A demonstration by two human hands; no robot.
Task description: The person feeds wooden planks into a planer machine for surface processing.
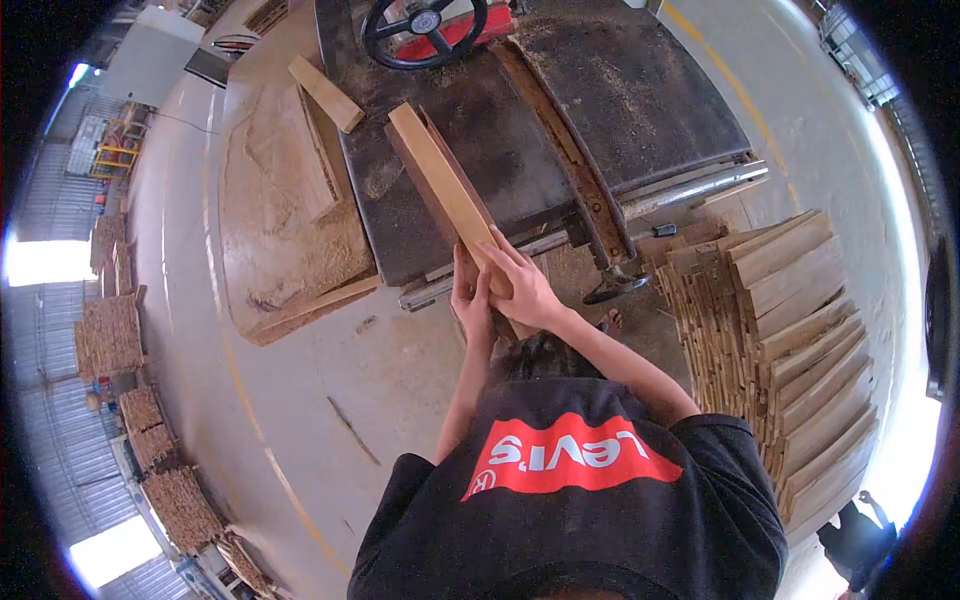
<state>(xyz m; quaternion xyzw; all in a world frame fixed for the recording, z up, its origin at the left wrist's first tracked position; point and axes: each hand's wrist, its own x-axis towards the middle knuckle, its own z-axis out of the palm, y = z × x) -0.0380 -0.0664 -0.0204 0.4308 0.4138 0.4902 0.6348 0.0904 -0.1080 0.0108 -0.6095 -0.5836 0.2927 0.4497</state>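
A long light-coloured wooden board (440, 175) lies over the dark machine table (520, 190), its near end reaching past the table's front edge. Reddish-brown faces show along both its sides. My left hand (472, 300) grips the near end from the left, fingers up against its side. Across the top near that same end, my right hand (525, 285) is closed on the board, its fingers pointing up and left. Both hands are side by side and close to my body.
Behind the board stands a black handwheel (425, 22). A slot (565, 140) full of sawdust runs through the table. Left is a dusty side table (270, 220) with loose wood pieces (325, 92). Stacked planks (790, 330) rise at right; a person (858, 540) is at lower right.
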